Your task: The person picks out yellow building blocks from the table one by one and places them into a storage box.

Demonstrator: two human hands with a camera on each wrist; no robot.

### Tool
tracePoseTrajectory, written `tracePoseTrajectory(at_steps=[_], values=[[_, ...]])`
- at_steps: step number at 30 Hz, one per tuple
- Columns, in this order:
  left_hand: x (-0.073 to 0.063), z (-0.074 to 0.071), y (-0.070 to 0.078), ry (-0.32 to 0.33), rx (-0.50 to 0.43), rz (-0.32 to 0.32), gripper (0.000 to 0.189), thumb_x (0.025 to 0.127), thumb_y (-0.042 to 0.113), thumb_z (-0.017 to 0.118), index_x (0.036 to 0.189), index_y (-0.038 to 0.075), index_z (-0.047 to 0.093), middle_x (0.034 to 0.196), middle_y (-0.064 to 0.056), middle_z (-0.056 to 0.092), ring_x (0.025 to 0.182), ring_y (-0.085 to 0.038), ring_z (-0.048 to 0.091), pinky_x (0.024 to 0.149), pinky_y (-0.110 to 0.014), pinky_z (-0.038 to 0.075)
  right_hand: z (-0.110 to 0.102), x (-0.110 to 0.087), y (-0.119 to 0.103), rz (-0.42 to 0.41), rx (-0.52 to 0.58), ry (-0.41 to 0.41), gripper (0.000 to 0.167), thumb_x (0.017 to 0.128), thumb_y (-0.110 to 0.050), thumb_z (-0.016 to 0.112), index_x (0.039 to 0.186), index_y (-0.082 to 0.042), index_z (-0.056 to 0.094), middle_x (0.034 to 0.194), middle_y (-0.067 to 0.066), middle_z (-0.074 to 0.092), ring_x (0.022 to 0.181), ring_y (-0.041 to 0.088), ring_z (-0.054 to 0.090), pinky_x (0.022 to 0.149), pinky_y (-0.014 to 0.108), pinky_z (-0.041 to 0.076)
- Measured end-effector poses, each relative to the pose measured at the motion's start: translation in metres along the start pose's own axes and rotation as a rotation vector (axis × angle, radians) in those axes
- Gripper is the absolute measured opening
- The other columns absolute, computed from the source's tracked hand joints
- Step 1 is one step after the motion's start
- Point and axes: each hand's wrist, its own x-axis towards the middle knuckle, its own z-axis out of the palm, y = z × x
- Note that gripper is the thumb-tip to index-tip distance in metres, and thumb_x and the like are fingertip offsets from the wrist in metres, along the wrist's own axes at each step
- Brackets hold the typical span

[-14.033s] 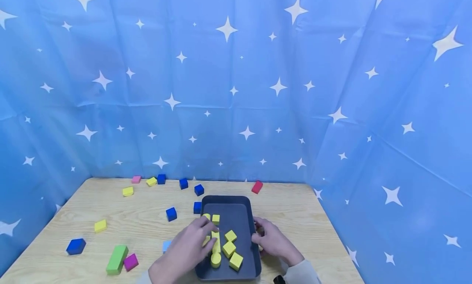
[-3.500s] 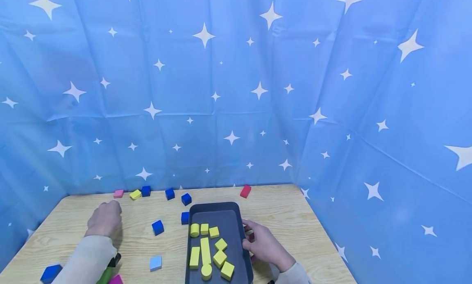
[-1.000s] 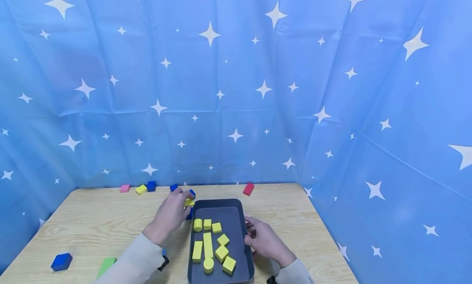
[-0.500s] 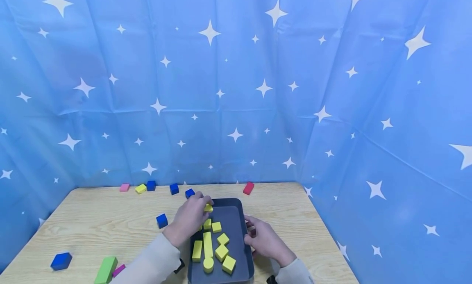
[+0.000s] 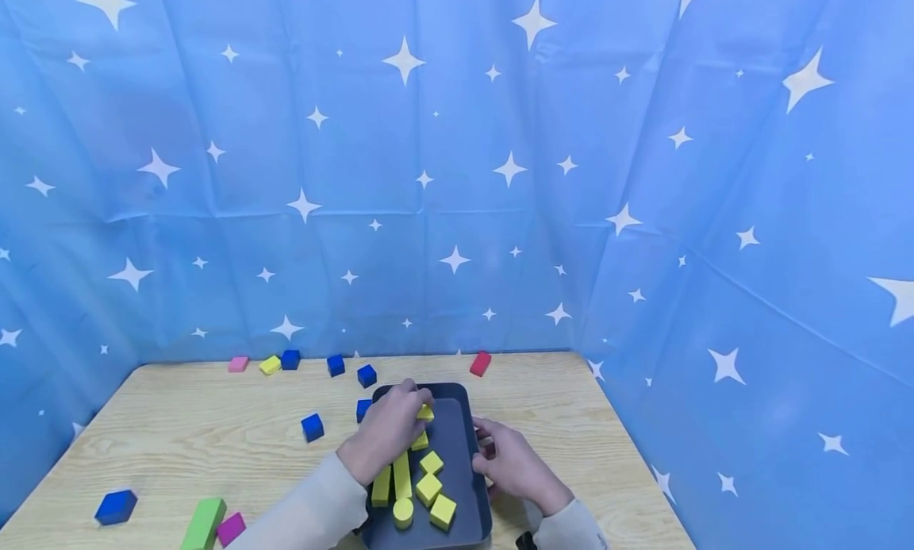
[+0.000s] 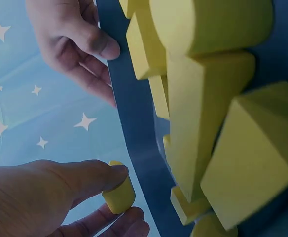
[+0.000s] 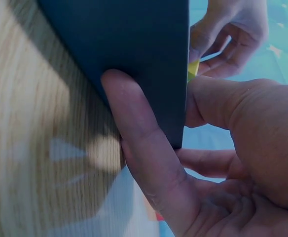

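Left hand (image 5: pixel 389 431) over the far half of the tray (image 5: pixel 464 423), thumb and fingers pinched on a small yellow block (image 5: pixel 425 413), held just above the tray floor. Right hand (image 5: pixel 510 467) at the tray's right rim, thumb inside, fingers curled under the wall, clamped on it. More yellow blocks (image 5: pixel 428 486) lying in the tray's near half. Blue cubes (image 5: pixel 312 427) scattered on the table (image 5: pixel 214 439).

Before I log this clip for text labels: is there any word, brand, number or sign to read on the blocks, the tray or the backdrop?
None: no readable text in any view.
The yellow blocks, the dark tray and the scattered blocks on the table are plain.
The blue backdrop bears only white star shapes.
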Motion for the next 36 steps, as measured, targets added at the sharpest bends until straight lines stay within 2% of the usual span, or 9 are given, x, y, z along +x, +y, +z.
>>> tracePoseTrajectory(at_steps=[10, 19, 27, 36], values=[[0.004, 0.002, 0.016, -0.054, -0.001, 0.01, 0.025, 0.098, 0.007, 0.094, 0.122, 0.009, 0.086, 0.109, -0.009, 0.077, 0.083, -0.014, 0.066, 0.067, -0.025, 0.064, -0.001, -0.001, 0.001, -0.004, -0.001, -0.006, 0.074, 0.104, -0.002, 0.073, 0.174, -0.004, 0.05, 0.143, 0.023, 0.073, 0.114, 0.03, 0.077, 0.06, 0.044, 0.071], [0.007, 0.002, 0.018, -0.071, 0.049, 0.006, 0.027, 0.099, 0.015, 0.096, 0.124, 0.011, 0.086, 0.113, -0.01, 0.078, 0.091, -0.02, 0.072, 0.07, -0.033, 0.069, 0.0, 0.001, 0.002, -0.015, 0.01, -0.008, 0.074, 0.103, -0.002, 0.073, 0.174, -0.005, 0.05, 0.142, 0.023, 0.073, 0.112, 0.029, 0.077, 0.059, 0.044, 0.071], [0.006, -0.004, 0.013, -0.043, 0.053, -0.012, 0.024, 0.1, 0.015, 0.094, 0.122, 0.01, 0.086, 0.114, -0.011, 0.078, 0.091, -0.021, 0.071, 0.069, -0.032, 0.065, 0.0, 0.0, 0.001, -0.041, -0.003, 0.001, 0.073, 0.104, -0.002, 0.072, 0.174, -0.002, 0.049, 0.141, 0.025, 0.073, 0.114, 0.031, 0.077, 0.058, 0.044, 0.071], [0.001, -0.011, -0.003, -0.021, 0.055, -0.058, 0.021, 0.102, 0.013, 0.092, 0.121, 0.009, 0.086, 0.109, -0.01, 0.076, 0.091, -0.023, 0.07, 0.067, -0.036, 0.063, 0.002, 0.0, 0.001, -0.023, -0.013, 0.017, 0.074, 0.102, -0.002, 0.073, 0.173, -0.002, 0.051, 0.14, 0.023, 0.074, 0.115, 0.032, 0.077, 0.058, 0.043, 0.071]])
